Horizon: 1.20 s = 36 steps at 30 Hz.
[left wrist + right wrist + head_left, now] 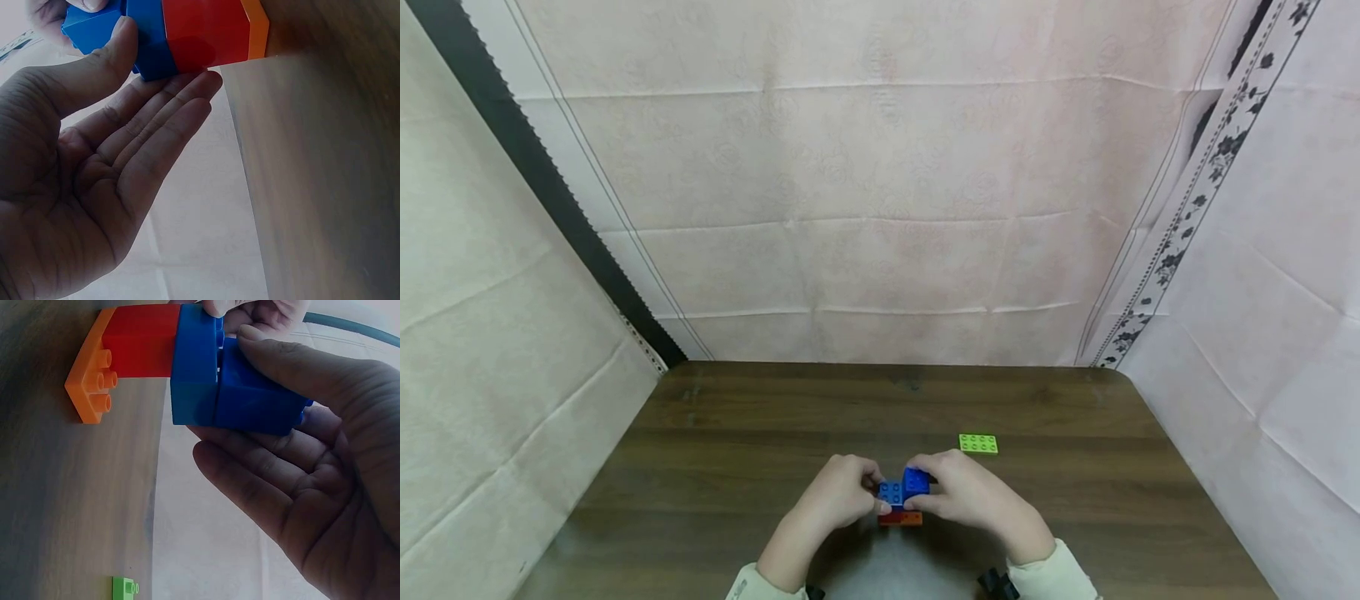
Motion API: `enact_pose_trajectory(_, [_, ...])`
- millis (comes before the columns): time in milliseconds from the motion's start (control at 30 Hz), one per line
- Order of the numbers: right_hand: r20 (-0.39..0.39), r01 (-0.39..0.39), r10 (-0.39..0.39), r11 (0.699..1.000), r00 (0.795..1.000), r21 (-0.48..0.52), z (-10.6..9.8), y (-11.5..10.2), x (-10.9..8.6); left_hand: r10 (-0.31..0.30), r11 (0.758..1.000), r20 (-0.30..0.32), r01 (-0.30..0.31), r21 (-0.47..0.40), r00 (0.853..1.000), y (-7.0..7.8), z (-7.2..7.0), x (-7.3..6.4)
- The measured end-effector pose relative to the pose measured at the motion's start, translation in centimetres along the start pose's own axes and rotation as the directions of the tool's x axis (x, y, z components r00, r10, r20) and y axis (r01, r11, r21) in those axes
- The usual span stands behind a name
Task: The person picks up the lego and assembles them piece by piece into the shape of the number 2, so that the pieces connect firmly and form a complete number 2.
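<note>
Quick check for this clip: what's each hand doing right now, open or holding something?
Left hand: pinching the lower blue building brick.
Right hand: pinching the upper blue building brick.

Blue brick (262,394) in right hand (337,481), red brick (139,344), orange plate (84,381)

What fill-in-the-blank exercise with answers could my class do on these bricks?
The person's ____ hand pinches the upper blue brick.
Directly beneath the lower blue brick is a ____ brick.
The bottom plate is coloured ____.
Apart from these lies a flat ____ piece.
Answers: right; red; orange; green.
</note>
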State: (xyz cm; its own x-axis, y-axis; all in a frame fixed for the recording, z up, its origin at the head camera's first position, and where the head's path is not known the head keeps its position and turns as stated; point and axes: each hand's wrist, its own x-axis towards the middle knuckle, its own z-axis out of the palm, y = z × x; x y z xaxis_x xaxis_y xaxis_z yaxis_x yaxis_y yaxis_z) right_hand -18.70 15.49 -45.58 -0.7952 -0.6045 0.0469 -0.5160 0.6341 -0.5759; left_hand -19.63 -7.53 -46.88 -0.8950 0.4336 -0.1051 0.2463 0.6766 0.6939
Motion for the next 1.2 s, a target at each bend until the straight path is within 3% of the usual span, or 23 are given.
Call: enact_pose_trajectory(1200, [0.018, -0.028, 0.028, 1.000, 0.999, -0.002, -0.01, -0.36, 0.38, -0.003, 1.000, -0.001, 0.003, 0.005, 1.000, -0.19, 0.21, 0.24])
